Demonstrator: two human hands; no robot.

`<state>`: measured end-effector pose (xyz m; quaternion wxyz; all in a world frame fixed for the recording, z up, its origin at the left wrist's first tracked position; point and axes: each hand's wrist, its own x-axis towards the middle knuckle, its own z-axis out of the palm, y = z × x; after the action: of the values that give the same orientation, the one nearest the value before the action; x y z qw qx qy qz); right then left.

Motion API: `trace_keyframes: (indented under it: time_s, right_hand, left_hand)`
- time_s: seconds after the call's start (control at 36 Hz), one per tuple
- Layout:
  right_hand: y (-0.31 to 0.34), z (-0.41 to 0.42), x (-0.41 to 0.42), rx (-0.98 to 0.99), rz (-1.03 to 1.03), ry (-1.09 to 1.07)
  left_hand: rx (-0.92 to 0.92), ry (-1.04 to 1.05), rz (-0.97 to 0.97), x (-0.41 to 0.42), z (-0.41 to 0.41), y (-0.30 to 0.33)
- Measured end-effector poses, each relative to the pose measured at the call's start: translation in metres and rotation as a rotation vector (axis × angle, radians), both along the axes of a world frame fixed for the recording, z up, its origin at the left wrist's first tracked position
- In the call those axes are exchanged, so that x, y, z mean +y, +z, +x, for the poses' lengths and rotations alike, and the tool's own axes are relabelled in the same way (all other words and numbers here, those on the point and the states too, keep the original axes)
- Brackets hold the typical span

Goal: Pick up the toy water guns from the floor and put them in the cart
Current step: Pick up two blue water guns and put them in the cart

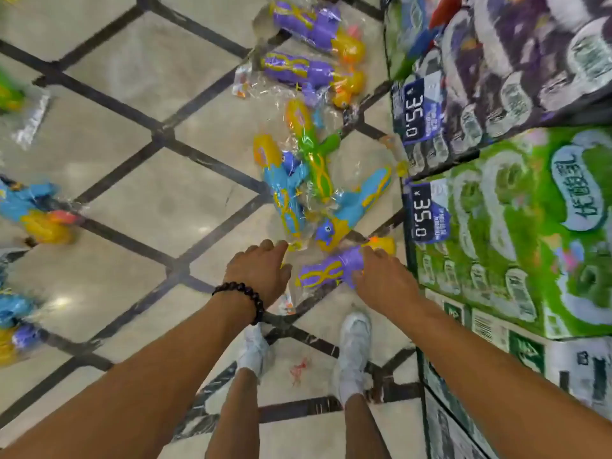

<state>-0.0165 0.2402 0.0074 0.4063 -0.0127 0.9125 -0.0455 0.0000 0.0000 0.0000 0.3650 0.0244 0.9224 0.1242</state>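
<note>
Both arms reach down toward a cream tiled floor (139, 180) crossed by dark diagonal lines, where toy water guns in clear plastic bags lie scattered. The right hand (381, 279) rests on the nearest one, a purple water gun with yellow markings and a yellow nozzle end (326, 271), its fingers curled over the purple body; whether they fully clamp it cannot be told, since the fingertips are hidden under the hand. The left hand (258, 270), with a dark beaded bracelet (240, 298) at the wrist, hovers just beside that gun, fingers loosely bent and together, reaching toward the corner of a bag; it seems to hold nothing. Just beyond the hands lies a small heap: a blue and yellow water gun (284, 197), a green and yellow water gun (313, 160) lying across it, and another blue gun with a yellow end (356, 210), all touching or overlapping. Farther off lie two purple guns with yellow ends (308, 48), side by side. More bagged guns lie well apart along the left edge (33, 210). On the right stand stacked green and purple printed cartons (516, 210) with dark price tags (427, 213). Two white shoes (352, 346) stand on the floor below the hands.
</note>
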Motion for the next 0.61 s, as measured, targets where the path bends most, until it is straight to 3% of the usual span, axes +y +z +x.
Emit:
trace_keyframes:
  time_s: [0.17, 0.33, 0.61]
  right_hand:
    - [-0.109, -0.021, -0.014, -0.050, -0.028, -0.190]
    - [-0.213, -0.036, -0.011, -0.042, -0.144, -0.580]
    - [-0.330, -0.071, -0.013, 0.017, -0.187, -1.121]
  left_hand:
    - [-0.058, 0.131, 0.004, 0.011, -0.009, -0.111]
    - [-0.056, 0.236, -0.004, 0.017, -0.024, -0.213]
    - [-0.037, 0.840, 0.139, 0.037, -0.075, -0.320]
